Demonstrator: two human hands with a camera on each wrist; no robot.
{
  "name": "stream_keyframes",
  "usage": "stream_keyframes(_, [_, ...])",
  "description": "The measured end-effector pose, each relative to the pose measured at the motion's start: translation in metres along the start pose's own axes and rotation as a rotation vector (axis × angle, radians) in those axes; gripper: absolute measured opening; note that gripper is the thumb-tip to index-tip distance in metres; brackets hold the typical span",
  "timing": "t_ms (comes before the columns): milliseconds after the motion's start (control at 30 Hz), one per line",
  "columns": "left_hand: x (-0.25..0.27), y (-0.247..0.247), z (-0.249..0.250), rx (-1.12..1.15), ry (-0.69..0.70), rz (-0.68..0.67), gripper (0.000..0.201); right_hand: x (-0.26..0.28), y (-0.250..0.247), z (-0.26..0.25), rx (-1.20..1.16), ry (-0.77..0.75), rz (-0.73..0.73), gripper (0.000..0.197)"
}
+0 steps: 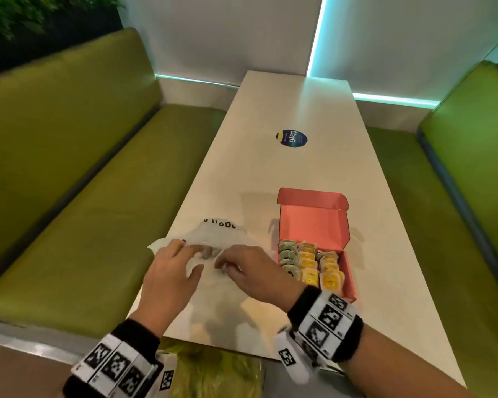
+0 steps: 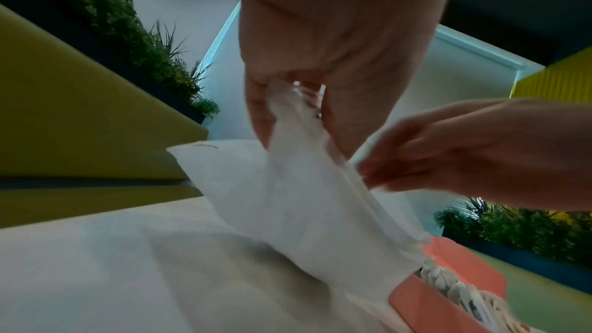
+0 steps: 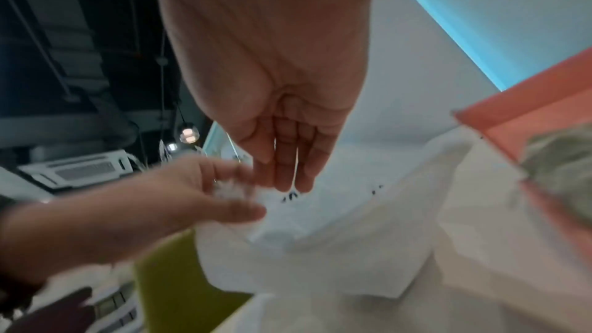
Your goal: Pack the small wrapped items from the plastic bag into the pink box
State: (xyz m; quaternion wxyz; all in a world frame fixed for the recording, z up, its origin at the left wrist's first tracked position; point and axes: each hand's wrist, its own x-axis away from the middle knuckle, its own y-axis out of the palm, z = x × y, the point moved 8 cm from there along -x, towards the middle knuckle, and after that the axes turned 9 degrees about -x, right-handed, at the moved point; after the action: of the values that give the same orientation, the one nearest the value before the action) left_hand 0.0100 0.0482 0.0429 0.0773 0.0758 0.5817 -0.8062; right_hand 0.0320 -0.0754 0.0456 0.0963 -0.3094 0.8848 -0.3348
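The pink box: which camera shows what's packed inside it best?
The head view: the pink box lies open, with rows of green and yellow wrapped items visible. The left wrist view catches only its corner and some wrappers; the right wrist view shows a blurred edge.

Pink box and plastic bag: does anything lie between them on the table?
No. In the head view only a narrow strip of bare table separates the plastic bag from the pink box.

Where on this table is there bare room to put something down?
Bare patches: the far end of the table beyond the round sticker, and between sticker and pink box. Crowded: the near end, where both hands work the plastic bag beside the box.
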Motion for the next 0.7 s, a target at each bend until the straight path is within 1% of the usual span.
stream_keyframes(33, [-0.003,-0.002,0.002,-0.013,0.027,-0.017,0.041,-0.019,0.011,0.003,0.014,0.037,-0.012,0.031])
stream_keyframes(100, [-0.007,-0.004,0.007,-0.087,0.075,-0.047,0.051,-0.046,0.024,0.028,0.052,0.204,-0.005,0.036])
stream_keyframes(167, [-0.010,-0.006,0.008,-0.184,0.089,-0.051,0.054,-0.054,0.030,0.053,0.145,0.356,0.005,0.039])
stream_keyframes(200, [-0.011,-0.008,0.009,-0.205,0.088,-0.058,0.055,-0.055,0.033,0.059,0.193,0.389,0.003,0.041])
stream_keyframes(267, [-0.010,-0.006,0.014,-0.210,0.085,-0.111,0.062,-0.054,0.037,0.060,0.249,0.400,-0.006,0.054])
stream_keyframes(333, [-0.009,-0.003,0.019,-0.193,0.080,-0.163,0.069,-0.054,0.044,0.055,0.303,0.401,-0.045,0.067])
stream_keyframes(367, [-0.008,-0.002,0.021,-0.180,0.077,-0.194,0.072,-0.054,0.048,0.052,0.356,0.395,-0.072,0.067])
stream_keyframes(467, [-0.005,0.003,0.021,-0.185,0.087,-0.280,0.078,-0.060,0.059,0.049,0.534,0.372,-0.127,0.060])
stream_keyframes(600, [-0.003,0.007,0.017,-0.196,0.109,-0.344,0.079,-0.064,0.071,0.060,0.510,0.447,-0.179,0.066])
stream_keyframes(667, [-0.004,0.005,0.016,-0.190,0.111,-0.341,0.080,-0.069,0.074,0.061,0.513,0.419,-0.189,0.064])
stream_keyframes(700, [-0.005,0.005,0.016,-0.189,0.113,-0.336,0.081,-0.071,0.075,0.063,0.522,0.400,-0.185,0.059])
